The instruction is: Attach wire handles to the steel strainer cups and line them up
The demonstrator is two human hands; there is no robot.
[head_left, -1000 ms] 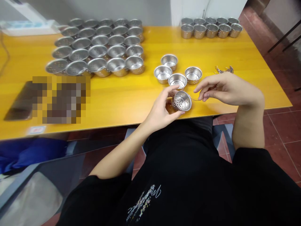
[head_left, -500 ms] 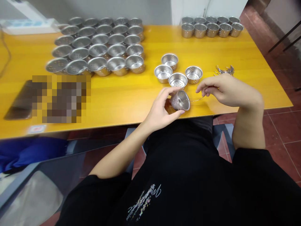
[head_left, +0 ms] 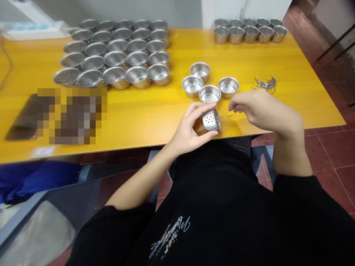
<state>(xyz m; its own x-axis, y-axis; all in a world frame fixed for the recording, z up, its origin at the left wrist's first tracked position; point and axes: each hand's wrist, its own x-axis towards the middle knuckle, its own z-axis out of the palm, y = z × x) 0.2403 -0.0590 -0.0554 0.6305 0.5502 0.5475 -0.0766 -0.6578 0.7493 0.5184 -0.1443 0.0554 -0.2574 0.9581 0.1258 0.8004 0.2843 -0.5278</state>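
Note:
My left hand (head_left: 188, 129) grips a small perforated metal cup (head_left: 211, 120) by its rim and side, between thumb and fingers. The cup lies tipped on its side above the table's front edge, its mouth turned to the right. In a pinch, my right hand (head_left: 246, 105) holds a thin curved wire (head_left: 227, 116), whose left end reaches the cup's rim; whether it is hooked in a hole I cannot tell. Just beyond the hands stand several more perforated cups, the nearest one (head_left: 210, 95) close to my left fingertips. A pile of curved wires (head_left: 265, 84) lies behind my right wrist.
Rows of perforated cups (head_left: 116, 77) fill the back left of the yellow table (head_left: 144, 122). Two further rows of cups (head_left: 250, 35) stand at the back right. A dark flat object (head_left: 23, 120) lies at the left, beside a pixelated patch. A white power strip (head_left: 36, 30) sits behind.
The held cup has turned in my left hand, so its perforated side now shows and its mouth faces right. My right hand has shifted slightly left with the wire.

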